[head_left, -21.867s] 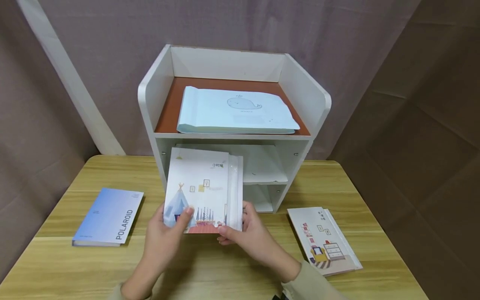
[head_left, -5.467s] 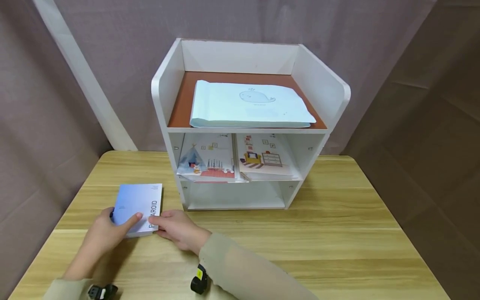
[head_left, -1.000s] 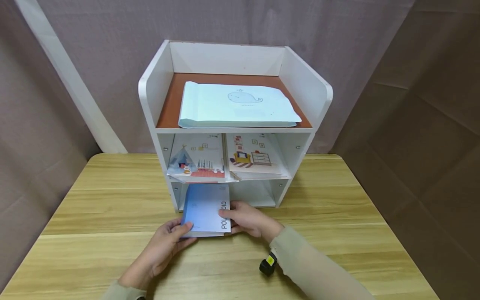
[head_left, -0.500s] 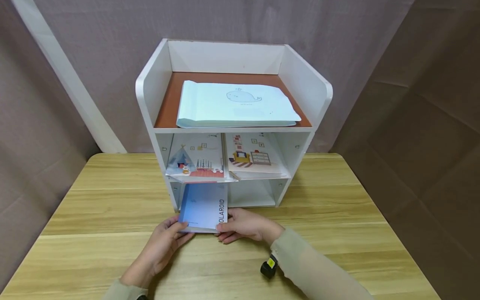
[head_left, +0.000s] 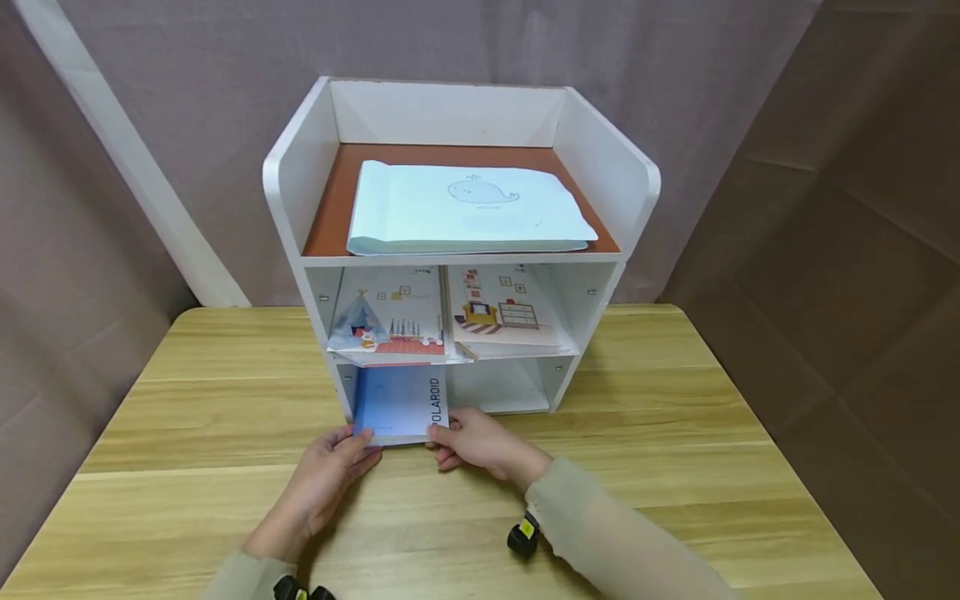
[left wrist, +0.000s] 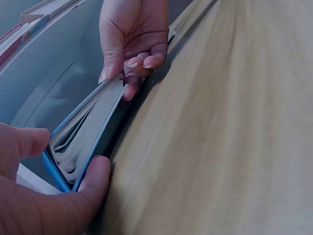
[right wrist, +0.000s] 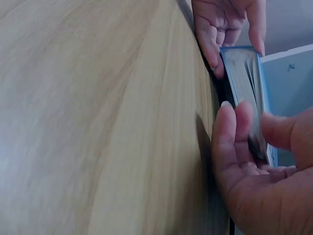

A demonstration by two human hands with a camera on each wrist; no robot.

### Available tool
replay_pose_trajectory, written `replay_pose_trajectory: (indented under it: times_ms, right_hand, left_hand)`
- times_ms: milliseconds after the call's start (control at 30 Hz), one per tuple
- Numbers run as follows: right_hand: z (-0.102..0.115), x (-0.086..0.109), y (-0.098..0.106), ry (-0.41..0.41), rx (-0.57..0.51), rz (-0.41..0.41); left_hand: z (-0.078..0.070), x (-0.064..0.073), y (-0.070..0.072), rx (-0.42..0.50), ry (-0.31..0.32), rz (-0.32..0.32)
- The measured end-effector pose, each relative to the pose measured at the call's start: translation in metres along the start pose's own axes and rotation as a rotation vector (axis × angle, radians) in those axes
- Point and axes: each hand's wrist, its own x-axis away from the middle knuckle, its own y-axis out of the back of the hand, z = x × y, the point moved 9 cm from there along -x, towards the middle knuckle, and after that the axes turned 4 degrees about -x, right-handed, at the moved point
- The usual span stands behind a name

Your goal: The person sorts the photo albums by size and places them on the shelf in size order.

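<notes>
A blue photo album [head_left: 401, 402] lettered POLAROID lies partly inside the left half of the shelf unit's lowest compartment, its near end sticking out. My left hand [head_left: 330, 467] pinches its near left corner, thumb on the cover and fingers below. At the near right corner, my right hand [head_left: 483, 442] pinches the album the same way. The left wrist view shows the page edges [left wrist: 93, 127] between both hands, with thumbs above and fingers beneath. In the right wrist view the album [right wrist: 244, 73] also sits between the two hands. Its far end is hidden under the middle shelf.
The white shelf unit [head_left: 611, 200] stands on a wooden table [head_left: 675, 467]. A whale-printed album [head_left: 472, 217] lies on its top. The middle shelf holds a tent-picture album [head_left: 390, 321] and a chair-picture album [head_left: 506, 317] side by side, their front edges slightly overhanging.
Earlier, the tent-picture and chair-picture albums went onto the middle shelf. The blue album came from the table's left; over the last second both hands moved it deeper into the lowest compartment.
</notes>
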Motion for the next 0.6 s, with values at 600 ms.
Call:
replay_pose_trajectory:
  times_ms: [600]
  right_hand:
    - [0.013,-0.011,0.010,0.064,0.067,-0.194]
  left_hand:
    - [0.001,-0.020,0.006,-0.123,0.113,-0.044]
